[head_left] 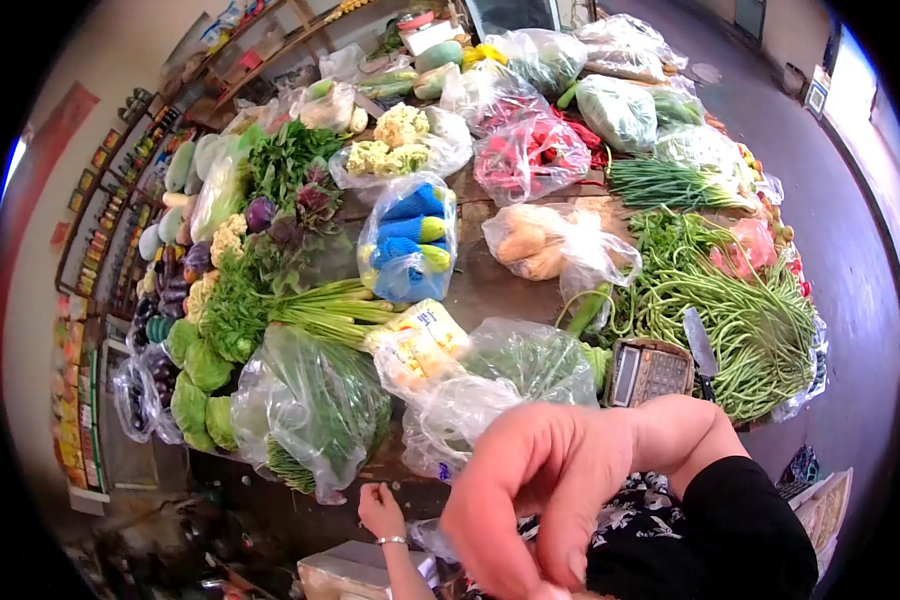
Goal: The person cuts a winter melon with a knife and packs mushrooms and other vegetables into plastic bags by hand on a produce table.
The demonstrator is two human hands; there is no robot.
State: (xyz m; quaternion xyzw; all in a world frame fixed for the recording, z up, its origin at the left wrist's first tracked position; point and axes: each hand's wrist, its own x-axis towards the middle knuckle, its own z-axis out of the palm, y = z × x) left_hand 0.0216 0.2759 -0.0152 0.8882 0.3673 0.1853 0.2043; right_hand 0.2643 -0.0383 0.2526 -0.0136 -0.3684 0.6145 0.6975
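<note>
At lower centre, the bare right hand (545, 480) bends at the wrist, thumb and fingers curled; its fingertips meet the bottom edge, so any grip cannot be told. Lower left, the braceleted left hand (380, 512) curls loosely, contents unclear, just below a clear plastic bag of long green stalks (315, 405), probably bagged to stay bundled. Right of centre, a dark-framed calculator (652, 372) lies face up, seemingly for easy reach.

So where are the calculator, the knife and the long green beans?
Calculator (658, 373): head view, on its keys.
Knife (700, 343): head view, on its blade.
Long green beans (748, 328): head view, mid-pile.
</note>
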